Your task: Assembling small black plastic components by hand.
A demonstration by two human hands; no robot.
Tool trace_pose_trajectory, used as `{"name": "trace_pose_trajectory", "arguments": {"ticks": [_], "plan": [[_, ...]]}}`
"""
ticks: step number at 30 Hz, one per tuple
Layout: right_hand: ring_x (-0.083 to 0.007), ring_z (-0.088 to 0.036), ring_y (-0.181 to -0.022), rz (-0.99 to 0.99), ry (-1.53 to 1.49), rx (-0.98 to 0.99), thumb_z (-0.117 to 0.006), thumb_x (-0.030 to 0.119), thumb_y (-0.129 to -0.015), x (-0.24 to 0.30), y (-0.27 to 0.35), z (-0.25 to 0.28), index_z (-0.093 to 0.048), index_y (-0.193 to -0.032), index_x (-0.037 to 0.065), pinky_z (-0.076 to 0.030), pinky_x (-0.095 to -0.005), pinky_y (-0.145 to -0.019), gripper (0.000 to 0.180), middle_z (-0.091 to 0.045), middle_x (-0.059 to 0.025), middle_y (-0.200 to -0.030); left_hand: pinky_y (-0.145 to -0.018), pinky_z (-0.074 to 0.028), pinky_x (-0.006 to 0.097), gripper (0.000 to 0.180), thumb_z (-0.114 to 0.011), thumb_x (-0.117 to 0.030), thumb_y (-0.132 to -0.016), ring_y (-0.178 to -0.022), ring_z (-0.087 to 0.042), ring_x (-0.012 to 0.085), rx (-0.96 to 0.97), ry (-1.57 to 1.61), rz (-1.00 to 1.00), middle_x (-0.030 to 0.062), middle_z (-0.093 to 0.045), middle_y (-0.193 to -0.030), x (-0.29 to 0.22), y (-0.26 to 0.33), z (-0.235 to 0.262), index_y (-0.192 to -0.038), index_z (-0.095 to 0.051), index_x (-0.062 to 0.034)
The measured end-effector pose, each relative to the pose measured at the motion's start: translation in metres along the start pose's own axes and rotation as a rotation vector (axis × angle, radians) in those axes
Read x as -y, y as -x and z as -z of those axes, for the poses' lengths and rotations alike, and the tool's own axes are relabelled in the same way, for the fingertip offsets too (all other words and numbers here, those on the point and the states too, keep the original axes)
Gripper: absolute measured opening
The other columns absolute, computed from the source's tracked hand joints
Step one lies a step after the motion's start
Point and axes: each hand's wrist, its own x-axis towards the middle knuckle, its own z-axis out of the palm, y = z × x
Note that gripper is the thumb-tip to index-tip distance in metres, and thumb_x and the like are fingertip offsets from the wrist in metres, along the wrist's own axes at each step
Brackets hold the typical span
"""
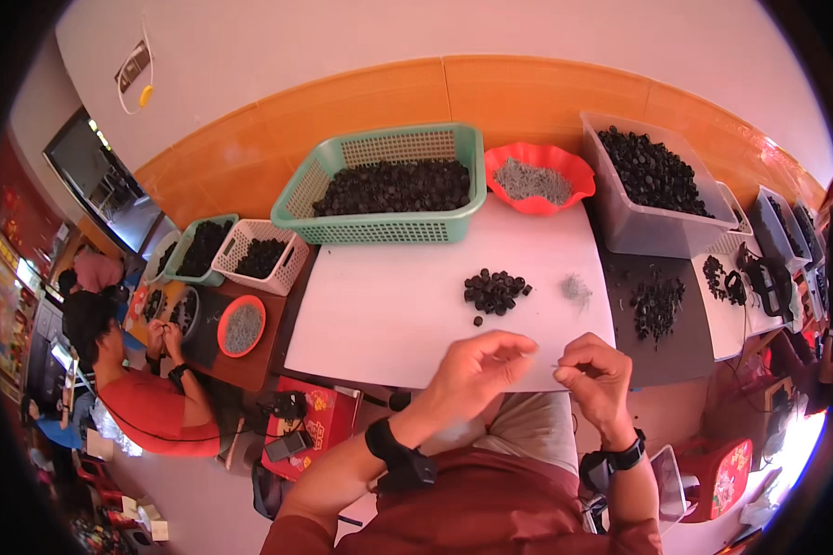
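My left hand (pixel 477 372) hovers over the front edge of the white tabletop (pixel 398 305), its thumb and forefinger curved with a gap between them; I see nothing in it. Just to its right is my right hand (pixel 598 377), fingers curled and thumb pressed to forefinger. Whatever sits in that pinch is too small to make out. Beyond the hands lie a pile of small black cylindrical parts (pixel 495 291), with one part (pixel 478 321) apart from it, and a small heap of thin grey metal pins (pixel 576 290).
Along the back stand a green basket (pixel 379 228) of black parts, a red scalloped bowl (pixel 537 205) of pins and a clear bin (pixel 652 231) of black parts. More black pieces (pixel 657 307) lie on a dark board at right. A co-worker (pixel 148 402) sits at left.
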Motion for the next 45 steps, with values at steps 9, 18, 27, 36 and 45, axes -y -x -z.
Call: {"name": "trace_pose_trajectory", "arguments": {"ticks": [9,18,27,36,45], "plan": [[-0.0161,-0.069,-0.077,-0.008,-0.207,0.092,-0.079,-0.002,-0.085,-0.002,0.017,-0.017,-0.073,-0.092,-0.004,-0.055,-0.0254,-0.067,0.009,-0.063,-0.0087,-0.093,-0.083,-0.056,0.028,0.017,-0.065,-0.006,-0.1,-0.091,-0.069,0.0134,0.086,0.285,0.173,0.009,-0.072,-0.101,0.008,0.024,-0.014,-0.113,-0.066,0.004],[-0.0166,-0.07,-0.081,-0.008,-0.109,0.182,-0.07,-0.006,-0.091,-0.008,0.021,-0.02,-0.073,-0.101,-0.004,-0.056,-0.027,-0.069,0.01,-0.066,-0.0109,-0.098,-0.077,-0.057,0.027,0.01,-0.069,-0.004,-0.097,-0.084,-0.069,0.0133,-0.02,0.213,0.132,0.0089,-0.072,-0.094,0.019,0.028,-0.005,-0.104,-0.066,0.0028],[-0.0151,-0.068,-0.078,0.025,0.023,0.117,-0.063,-0.005,-0.097,-0.013,0.014,-0.02,-0.067,-0.101,-0.006,-0.056,-0.0252,-0.067,0.006,-0.062,-0.0104,-0.1,-0.076,-0.056,0.032,0.018,-0.075,-0.005,-0.089,-0.085,-0.071,0.0214,-0.358,-0.881,-0.234,0.0103,-0.074,-0.096,0.02,0.0,0.025,-0.105,-0.07,-0.0009],[-0.0129,-0.066,-0.074,-0.01,-0.004,0.064,-0.065,-0.006,-0.094,-0.016,0.014,-0.017,-0.069,-0.101,-0.005,-0.053,-0.0253,-0.065,0.008,-0.064,-0.0102,-0.098,-0.081,-0.055,0.039,0.017,-0.075,-0.007,-0.084,-0.091,-0.066,0.0328,-0.309,-1.159,-0.266,0.0121,-0.072,-0.1,0.028,-0.024,0.036,-0.101,-0.073,-0.0048],[-0.012,-0.065,-0.075,-0.07,-0.052,0.028,-0.065,-0.005,-0.095,-0.014,0.007,-0.016,-0.068,-0.101,-0.005,-0.053,-0.0245,-0.064,0.007,-0.063,-0.0093,-0.098,-0.082,-0.056,0.029,0.016,-0.07,-0.007,-0.095,-0.092,-0.067,0.0132,-0.281,-0.252,0.057,0.0061,-0.073,-0.101,0.021,-0.008,0.035,-0.11,-0.074,-0.0005]]}}
